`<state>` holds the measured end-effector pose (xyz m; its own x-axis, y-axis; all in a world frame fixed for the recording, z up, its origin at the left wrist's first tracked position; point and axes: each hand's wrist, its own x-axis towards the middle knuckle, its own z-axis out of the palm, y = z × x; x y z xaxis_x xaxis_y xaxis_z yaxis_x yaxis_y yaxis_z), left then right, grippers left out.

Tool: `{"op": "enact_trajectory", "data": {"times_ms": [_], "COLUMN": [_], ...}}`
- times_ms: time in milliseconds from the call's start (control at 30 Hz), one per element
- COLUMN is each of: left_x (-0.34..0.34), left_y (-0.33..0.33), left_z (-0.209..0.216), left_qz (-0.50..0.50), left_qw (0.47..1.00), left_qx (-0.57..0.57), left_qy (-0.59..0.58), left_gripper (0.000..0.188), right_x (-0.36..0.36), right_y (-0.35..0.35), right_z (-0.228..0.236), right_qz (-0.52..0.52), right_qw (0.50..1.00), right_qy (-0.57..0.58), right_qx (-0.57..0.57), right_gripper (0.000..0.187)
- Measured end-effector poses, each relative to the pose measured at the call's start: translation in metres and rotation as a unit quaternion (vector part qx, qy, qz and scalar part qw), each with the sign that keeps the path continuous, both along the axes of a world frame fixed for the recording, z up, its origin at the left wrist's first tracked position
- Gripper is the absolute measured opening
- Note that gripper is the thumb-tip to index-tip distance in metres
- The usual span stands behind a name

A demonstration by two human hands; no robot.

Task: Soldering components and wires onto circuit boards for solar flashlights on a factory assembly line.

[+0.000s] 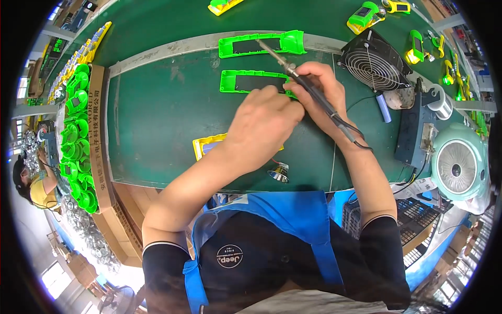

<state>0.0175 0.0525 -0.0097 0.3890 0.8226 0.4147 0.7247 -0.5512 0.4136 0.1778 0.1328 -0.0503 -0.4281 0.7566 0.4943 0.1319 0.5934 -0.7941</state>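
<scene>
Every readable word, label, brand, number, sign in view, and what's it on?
Not copying wording; locations only:
Brown carton, side: Latin letters and Chinese characters, readable.
Black shirt, chest: round white print with lettering, readable.
Soldering iron: nothing legible.
Background items: too small or blurred.

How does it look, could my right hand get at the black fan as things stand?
Probably yes: the black fan stands close beside the right hand with nothing between, though that hand's grip is taken up by the soldering iron.

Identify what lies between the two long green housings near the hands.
Head view: green tabletop, with the soldering iron in the right hand crossing above.
</scene>
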Motion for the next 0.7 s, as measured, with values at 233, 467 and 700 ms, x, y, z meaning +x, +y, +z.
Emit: {"op": "enact_trajectory", "data": {"times_ms": [233, 467, 700], "left_x": [-0.064, -0.08, -0.07], "left_y": [-0.014, -0.002, 0.027], "left_z": [0.01, 0.001, 0.004], "left_qz": [0.135, 0.098, -0.062], "left_qw": [0.78, 0.823, 0.985], "left_qx": [-0.388, -0.455, -0.108], "left_qy": [-0.472, -0.325, 0.116], "left_gripper": [0.008, 0.001, 0.007], "right_x": [0.053, 0.07, 0.05], "right_y": [-0.03, -0.043, -0.032], "right_z": [-0.006, 0.005, 0.023], "right_qz": [0.049, 0.007, -0.017], "right_qw": [0.997, 0.999, 0.9], "right_qy": [-0.023, 0.03, 0.074], "right_qx": [0.059, -0.008, -0.43], "right_gripper": [0.043, 0.03, 0.027]}}
